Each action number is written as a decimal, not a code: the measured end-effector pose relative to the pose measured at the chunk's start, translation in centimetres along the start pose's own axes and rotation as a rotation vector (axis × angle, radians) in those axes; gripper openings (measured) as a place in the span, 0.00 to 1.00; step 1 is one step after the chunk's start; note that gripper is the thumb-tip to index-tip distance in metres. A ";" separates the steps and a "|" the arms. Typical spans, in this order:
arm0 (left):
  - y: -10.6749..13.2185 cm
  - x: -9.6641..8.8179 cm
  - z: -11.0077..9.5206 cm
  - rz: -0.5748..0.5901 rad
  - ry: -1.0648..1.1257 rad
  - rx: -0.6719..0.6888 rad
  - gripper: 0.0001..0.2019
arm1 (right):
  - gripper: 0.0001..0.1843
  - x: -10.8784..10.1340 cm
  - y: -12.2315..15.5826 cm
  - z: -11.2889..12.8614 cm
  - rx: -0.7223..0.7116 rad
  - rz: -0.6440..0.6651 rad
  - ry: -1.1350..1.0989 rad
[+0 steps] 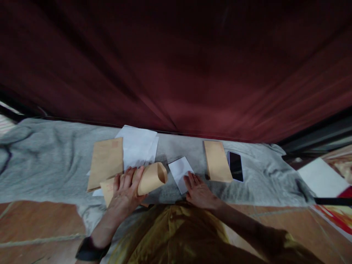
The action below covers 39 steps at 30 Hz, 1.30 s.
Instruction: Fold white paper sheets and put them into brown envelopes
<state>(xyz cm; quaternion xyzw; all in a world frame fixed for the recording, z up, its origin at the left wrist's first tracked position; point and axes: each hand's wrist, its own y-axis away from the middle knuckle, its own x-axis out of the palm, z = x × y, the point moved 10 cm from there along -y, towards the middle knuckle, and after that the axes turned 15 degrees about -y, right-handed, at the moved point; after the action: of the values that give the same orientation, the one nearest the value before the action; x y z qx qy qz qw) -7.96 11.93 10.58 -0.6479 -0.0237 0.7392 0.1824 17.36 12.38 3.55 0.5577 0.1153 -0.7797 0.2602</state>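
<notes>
My left hand (127,189) grips a brown envelope (150,178) whose mouth bulges open toward the right. My right hand (198,190) lies flat with fingers stretched out, its fingertips on a folded white paper (180,172) just right of the envelope's mouth. Everything rests on a grey cloth (55,161) spread over the surface.
Another brown envelope (106,167) lies at the left, overlapping white sheets (137,145). A stack of brown envelopes (217,160) and a dark phone (235,165) lie at the right. A dark red curtain (176,66) hangs behind. White paper (321,178) lies far right.
</notes>
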 end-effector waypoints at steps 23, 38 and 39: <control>-1.1 -0.4 -3.7 0.208 -0.147 0.181 0.57 | 0.26 -7.4 4.2 -12.1 0.547 -0.695 -1.197; -2.4 -0.7 -2.9 0.190 -0.078 0.075 0.51 | 0.26 -1.3 4.5 -10.9 0.566 -0.491 -1.545; -2.4 -0.6 -2.6 0.172 -0.051 0.049 0.52 | 0.26 -1.5 4.3 -10.5 0.562 -0.480 -1.567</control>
<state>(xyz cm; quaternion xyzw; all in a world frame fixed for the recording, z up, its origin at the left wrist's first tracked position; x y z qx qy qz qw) -4.78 13.47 11.42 -0.6239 0.0458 0.7687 0.1333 28.54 14.16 1.72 -0.1364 -0.1796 -0.9727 -0.0545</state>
